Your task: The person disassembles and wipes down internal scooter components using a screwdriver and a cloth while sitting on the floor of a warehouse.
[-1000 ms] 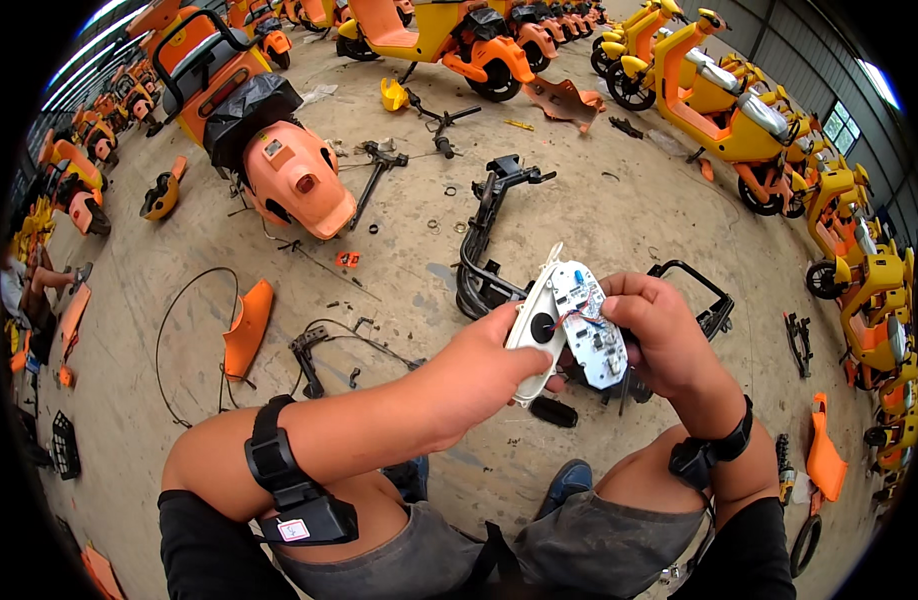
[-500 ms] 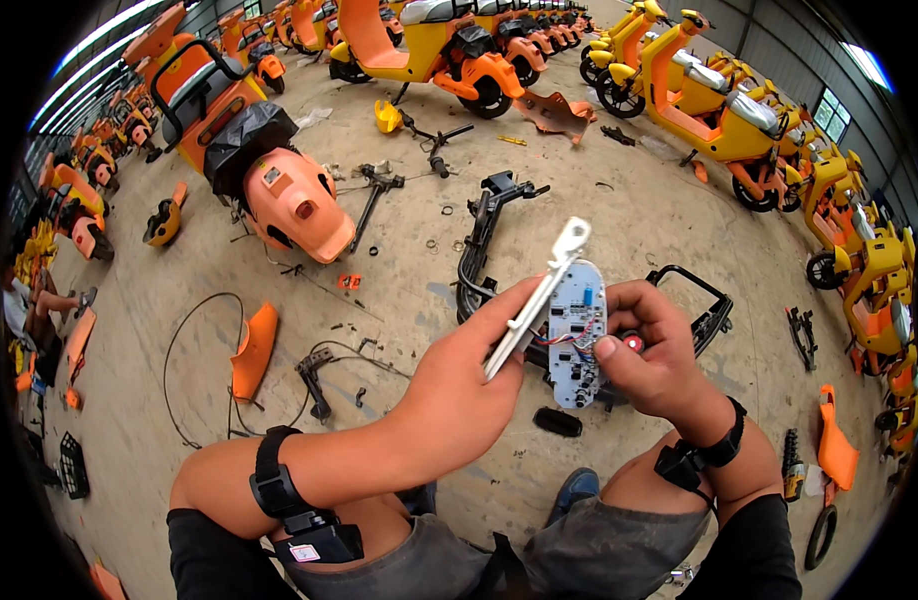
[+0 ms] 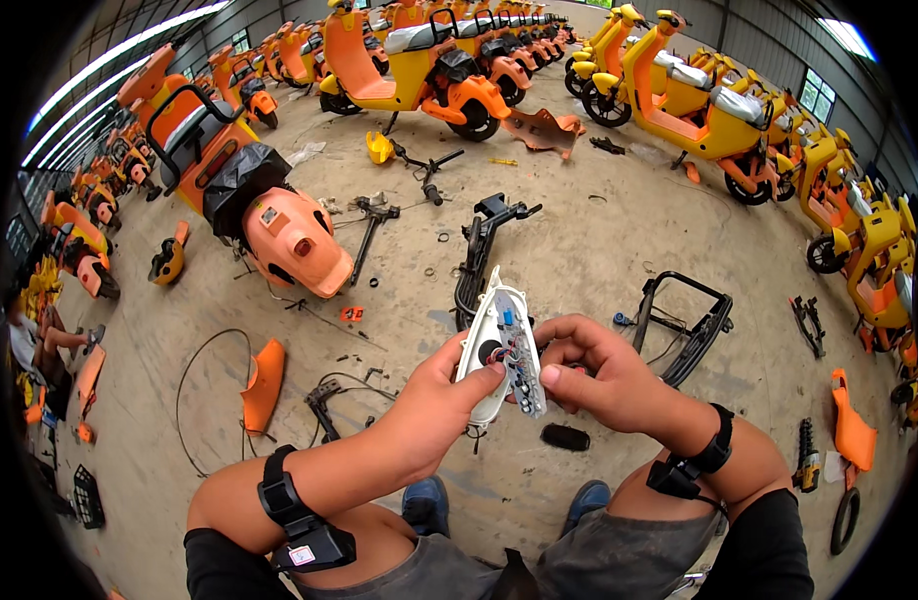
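My left hand (image 3: 434, 400) holds a white plastic housing (image 3: 479, 385) from its left side, thumb over the coloured wires inside by a round black part. A populated circuit board (image 3: 519, 370) with a blue component stands tilted along the housing's right half. My right hand (image 3: 599, 380) is beside the board's right edge, fingers curled and thumb near the board; a small red item shows among the fingers, too hidden to name. A black frame (image 3: 489, 215) lies beyond the housing, another black tubular frame (image 3: 711, 305) to the right.
Rows of orange and yellow scooters (image 3: 659, 110) surround me, with a salmon-bodied scooter (image 3: 294, 240) at front left. Orange panels (image 3: 264, 385) (image 3: 854, 430), cables, a shock absorber (image 3: 807, 455) and a black oval part (image 3: 565, 436) lie on the floor. Another person (image 3: 34, 335) sits at far left.
The housing has moved down and left and turned to show its inside again. The board now stands more edge-on, and my right hand has shifted down and left with it.
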`<state>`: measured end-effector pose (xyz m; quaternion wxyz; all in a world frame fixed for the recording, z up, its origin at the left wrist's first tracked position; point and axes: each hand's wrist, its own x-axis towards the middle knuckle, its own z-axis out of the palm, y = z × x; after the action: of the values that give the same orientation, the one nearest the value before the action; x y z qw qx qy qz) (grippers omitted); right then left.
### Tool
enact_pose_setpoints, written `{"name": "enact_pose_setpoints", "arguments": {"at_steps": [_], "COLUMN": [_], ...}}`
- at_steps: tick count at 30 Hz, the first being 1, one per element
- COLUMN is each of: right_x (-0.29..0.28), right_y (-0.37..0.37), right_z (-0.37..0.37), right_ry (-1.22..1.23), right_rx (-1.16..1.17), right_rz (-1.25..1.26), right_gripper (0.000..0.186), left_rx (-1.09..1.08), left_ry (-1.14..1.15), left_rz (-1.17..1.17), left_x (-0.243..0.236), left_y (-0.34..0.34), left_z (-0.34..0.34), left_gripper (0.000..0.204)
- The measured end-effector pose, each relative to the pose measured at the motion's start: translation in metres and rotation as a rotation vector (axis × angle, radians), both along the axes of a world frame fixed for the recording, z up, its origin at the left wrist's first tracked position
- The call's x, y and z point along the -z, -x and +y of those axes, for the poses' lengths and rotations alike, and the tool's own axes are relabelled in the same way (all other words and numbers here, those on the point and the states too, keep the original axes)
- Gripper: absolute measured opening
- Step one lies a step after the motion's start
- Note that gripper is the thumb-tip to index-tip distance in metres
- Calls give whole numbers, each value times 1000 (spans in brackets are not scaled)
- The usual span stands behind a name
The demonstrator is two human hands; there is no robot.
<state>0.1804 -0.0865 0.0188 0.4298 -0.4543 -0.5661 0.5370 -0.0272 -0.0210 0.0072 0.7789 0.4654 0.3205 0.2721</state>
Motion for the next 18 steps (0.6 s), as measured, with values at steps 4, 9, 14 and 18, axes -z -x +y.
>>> {"name": "enact_pose_setpoints", "arguments": {"at_steps": [4,9,14,18], "right_x": [1,-2,6,7], "right_y": [3,1,-6,-6], "right_z": [3,6,7,7], "right_ry": [-8,42,51,40], "right_rx": [42,127,149,168], "right_rz": [15,25,0,9], "right_gripper": [42,42,39,38], "left_rx": [-7,-34,-30,-11], "left_ry": [-1,-26,-52,-61], "left_rz": [-30,-81,-86,-99], "left_x": [0,-2,-4,-5], "left_y": [1,0,0,0], "left_z": [0,-2,-3,-1], "left_gripper": [46,49,50,47]}}
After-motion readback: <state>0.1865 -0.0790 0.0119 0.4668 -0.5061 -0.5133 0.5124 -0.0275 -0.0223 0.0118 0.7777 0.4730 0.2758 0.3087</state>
